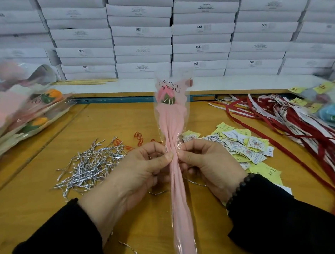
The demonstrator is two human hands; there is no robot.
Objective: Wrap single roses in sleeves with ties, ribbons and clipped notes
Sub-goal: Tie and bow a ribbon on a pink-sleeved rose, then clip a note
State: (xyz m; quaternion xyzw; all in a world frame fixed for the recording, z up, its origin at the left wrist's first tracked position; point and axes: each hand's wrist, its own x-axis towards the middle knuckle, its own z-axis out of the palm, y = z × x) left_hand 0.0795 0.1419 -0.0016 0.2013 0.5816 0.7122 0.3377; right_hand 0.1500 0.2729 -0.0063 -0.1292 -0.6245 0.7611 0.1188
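Note:
A pink rose sits in a pink and clear sleeve printed "LOVE YOU", held upright over the wooden table. My left hand and my right hand both pinch the sleeve where it is gathered at its narrow middle. A thin silver tie shows below my fingers on both sides of the sleeve. A heap of silver twist ties lies left of my hands. Red paper clips lie behind it. Yellow and white notes lie to the right. Red and white ribbons spread at the far right.
Wrapped roses with orange blooms are piled at the left. More wrapped flowers with yellow notes lie at the far right. Stacked white boxes form a wall behind the table. Wooden sticks lie on a white ledge.

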